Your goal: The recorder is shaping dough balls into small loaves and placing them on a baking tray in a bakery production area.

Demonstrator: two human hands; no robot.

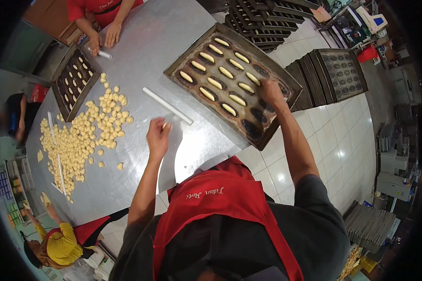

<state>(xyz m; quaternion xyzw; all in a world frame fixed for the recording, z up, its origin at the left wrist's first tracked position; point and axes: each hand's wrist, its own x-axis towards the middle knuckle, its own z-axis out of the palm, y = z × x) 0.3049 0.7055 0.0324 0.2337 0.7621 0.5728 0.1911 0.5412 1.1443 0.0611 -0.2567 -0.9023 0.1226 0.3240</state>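
A dark baking tray (198, 41) with oval hollows lies tilted on the steel table, holding several pale dough strips (226, 72). My right hand (272, 93) is over its right side, fingers bent together and down. A dough strip lies just beyond them; whatever they pinch is hidden. Above the table in front of me, my left hand (158, 139) is curled, its thumb and fingers close together. A small pale bit shows at its fingertips, too small to name. Between this hand and the tray lies a white rolling pin (168, 106).
Many dough balls (75, 145) cover the left of the steel table (140, 51), with white rods among them. A smaller filled tray (93, 82) stands beyond. A co-worker's hands (103, 40) work at the far edge. Stacked trays (309, 79) stand right on the tiled floor (330, 126).
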